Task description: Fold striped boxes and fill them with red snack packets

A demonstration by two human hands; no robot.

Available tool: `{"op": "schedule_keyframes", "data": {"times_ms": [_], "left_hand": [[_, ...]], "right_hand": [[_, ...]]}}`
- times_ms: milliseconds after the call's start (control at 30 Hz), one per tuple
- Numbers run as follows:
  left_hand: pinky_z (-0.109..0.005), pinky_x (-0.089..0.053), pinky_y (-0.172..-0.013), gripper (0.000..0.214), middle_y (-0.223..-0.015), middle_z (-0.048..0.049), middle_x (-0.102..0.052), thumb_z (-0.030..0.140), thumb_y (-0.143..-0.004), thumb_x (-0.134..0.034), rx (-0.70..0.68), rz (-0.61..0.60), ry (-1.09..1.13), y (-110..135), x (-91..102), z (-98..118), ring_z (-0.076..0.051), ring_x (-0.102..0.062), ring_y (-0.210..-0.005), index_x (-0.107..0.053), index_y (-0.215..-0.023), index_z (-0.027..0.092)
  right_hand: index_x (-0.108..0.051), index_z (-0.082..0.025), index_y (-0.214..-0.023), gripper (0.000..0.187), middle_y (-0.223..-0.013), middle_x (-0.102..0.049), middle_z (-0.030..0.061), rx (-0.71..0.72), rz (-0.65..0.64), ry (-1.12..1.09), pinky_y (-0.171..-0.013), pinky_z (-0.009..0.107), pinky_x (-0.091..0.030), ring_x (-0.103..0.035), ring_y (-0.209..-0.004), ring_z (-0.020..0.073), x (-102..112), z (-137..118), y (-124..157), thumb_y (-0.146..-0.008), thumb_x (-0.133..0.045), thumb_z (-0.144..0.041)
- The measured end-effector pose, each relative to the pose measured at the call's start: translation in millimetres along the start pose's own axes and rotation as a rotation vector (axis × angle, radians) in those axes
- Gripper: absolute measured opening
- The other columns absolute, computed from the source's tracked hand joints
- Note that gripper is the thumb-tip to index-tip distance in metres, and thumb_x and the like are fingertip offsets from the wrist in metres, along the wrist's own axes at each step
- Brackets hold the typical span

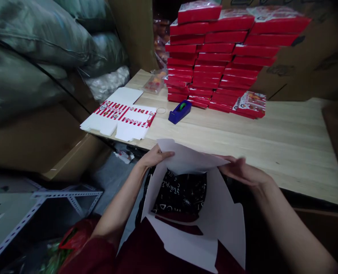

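A partly folded white paperboard box (226, 213) stands open above my lap, its plain inner side towards me. Through its open bottom shows black cloth with white writing (183, 194). My left hand (154, 155) pinches the upper left edge of the box's far panel, thumb on top. At the panel's right corner is my right hand (241, 170), its fingers stretched out along and partly behind the board, with the thumb lifted and blurred. On the table beyond lie flat red-and-white printed box blanks (134, 118) and a blue tape dispenser (180, 111).
Tall stacks of red boxes (214, 57) stand at the back of the wooden table (285, 140). A clear bag of small items (156, 82) lies beside them. Large stuffed sacks (40, 38) and a carton (37, 140) fill the left. A metal rack (68, 194) stands lower left.
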State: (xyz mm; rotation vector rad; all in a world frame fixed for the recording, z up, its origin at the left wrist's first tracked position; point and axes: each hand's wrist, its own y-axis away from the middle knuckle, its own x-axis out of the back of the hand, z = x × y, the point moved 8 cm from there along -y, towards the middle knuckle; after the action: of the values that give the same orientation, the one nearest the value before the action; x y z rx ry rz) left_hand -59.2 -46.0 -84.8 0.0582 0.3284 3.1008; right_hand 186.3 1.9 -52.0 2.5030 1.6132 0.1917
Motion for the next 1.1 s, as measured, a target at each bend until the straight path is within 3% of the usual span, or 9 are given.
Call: {"op": "schedule_keyframes", "data": {"times_ms": [67, 200, 300, 467, 600, 700, 867, 933, 1100], "left_hand": [[-0.041, -0.059, -0.090, 0.027, -0.105, -0.0130, -0.079, 0.035, -0.086, -0.075, 0.008, -0.054, -0.023, 3.3, -4.5, 0.0, -0.028, -0.072, -0.099, -0.074, -0.102, 0.014], [-0.043, -0.055, -0.100, 0.029, -0.116, -0.0122, -0.078, 0.035, -0.090, -0.073, -0.107, -0.218, -0.063, 8.1, -12.9, 13.7, -0.027, -0.071, -0.108, -0.076, -0.111, 0.016], [-0.047, -0.049, -0.109, 0.052, -0.142, -0.0142, -0.067, 0.031, -0.087, -0.078, -0.190, -0.367, -0.003, 10.5, -19.2, 22.8, -0.031, -0.063, -0.129, -0.067, -0.137, 0.023], [-0.052, -0.045, -0.113, 0.078, -0.161, -0.0138, -0.047, 0.037, -0.085, -0.080, -0.113, -0.510, 0.171, 26.1, -24.2, 25.4, -0.035, -0.051, -0.143, -0.047, -0.156, 0.033], [-0.051, -0.027, -0.127, 0.079, -0.164, -0.0100, -0.044, 0.037, -0.088, -0.075, -0.153, -0.372, 0.272, 36.5, -12.4, 34.0, -0.030, -0.036, -0.154, -0.041, -0.159, 0.031], [-0.051, -0.031, -0.126, 0.071, -0.160, -0.0101, -0.050, 0.039, -0.087, -0.077, -0.061, -0.300, 0.037, 27.1, -18.3, 22.1, -0.030, -0.043, -0.150, -0.051, -0.152, 0.027], [-0.052, -0.047, -0.114, 0.036, -0.115, -0.0100, -0.080, 0.037, -0.083, -0.080, 0.027, -0.264, -0.210, -1.8, -29.4, 7.8, -0.030, -0.071, -0.115, -0.077, -0.112, 0.017], [-0.053, -0.045, -0.115, 0.041, -0.117, -0.0118, -0.079, 0.043, -0.088, -0.076, 0.003, -0.198, -0.114, 1.9, -16.6, 7.4, -0.030, -0.070, -0.119, -0.075, -0.120, 0.017], [-0.049, -0.016, -0.130, 0.097, -0.174, -0.0086, -0.019, 0.060, -0.084, -0.078, -0.073, -0.319, 0.133, 72.2, -1.3, -14.3, -0.030, -0.015, -0.161, -0.029, -0.164, 0.033]], "right_hand": [[-0.073, -0.022, -0.132, 0.091, -0.140, -0.069, 0.0131, -0.045, -0.045, -0.095, -0.118, 0.052, -0.043, -0.057, -0.139, 0.0346, -2.2, -7.7, -11.4, -0.092, -0.024, -0.088], [-0.059, -0.031, -0.148, 0.063, -0.165, -0.045, 0.0047, -0.004, -0.171, 0.168, -0.127, 0.049, -0.028, -0.041, -0.151, 0.0307, -20.9, -34.2, -32.1, -0.094, -0.064, -0.063], [-0.035, -0.034, -0.163, 0.098, -0.171, -0.034, 0.0032, -0.035, -0.265, 0.448, -0.131, 0.051, -0.017, -0.029, -0.157, 0.0331, -38.9, -33.4, -37.3, -0.080, -0.082, -0.058], [-0.027, -0.031, -0.166, 0.120, -0.169, -0.036, 0.0082, -0.045, -0.202, 0.635, -0.127, 0.053, -0.028, -0.036, -0.153, 0.0396, -44.1, -8.2, -36.4, -0.067, -0.092, -0.052], [-0.026, -0.037, -0.166, 0.129, -0.161, -0.048, 0.0104, -0.061, -0.111, 0.741, -0.114, 0.056, -0.046, -0.048, -0.144, 0.0436, -40.0, 17.1, -35.2, -0.057, -0.096, -0.032], [-0.031, -0.038, -0.164, 0.129, -0.155, -0.055, 0.0120, -0.075, -0.023, 0.816, -0.100, 0.057, -0.055, -0.056, -0.135, 0.0474, -33.9, 24.8, -38.8, -0.053, -0.092, -0.015], [-0.058, -0.036, -0.149, 0.083, -0.144, -0.067, 0.0056, -0.026, -0.004, 0.783, -0.105, 0.054, -0.053, -0.063, -0.130, 0.0387, -21.9, 20.0, -48.5, -0.073, -0.077, -0.009], [-0.065, -0.033, -0.143, 0.070, -0.139, -0.070, 0.0055, -0.015, 0.037, 0.800, -0.107, 0.055, -0.051, -0.065, -0.128, 0.0370, -11.6, 18.8, -50.2, -0.078, -0.073, -0.009], [-0.066, -0.033, -0.140, 0.061, -0.144, -0.067, 0.0040, 0.027, 0.074, 0.723, -0.111, 0.054, -0.049, -0.062, -0.132, 0.0345, -0.8, 19.2, -46.6, -0.082, -0.073, -0.015]]}}
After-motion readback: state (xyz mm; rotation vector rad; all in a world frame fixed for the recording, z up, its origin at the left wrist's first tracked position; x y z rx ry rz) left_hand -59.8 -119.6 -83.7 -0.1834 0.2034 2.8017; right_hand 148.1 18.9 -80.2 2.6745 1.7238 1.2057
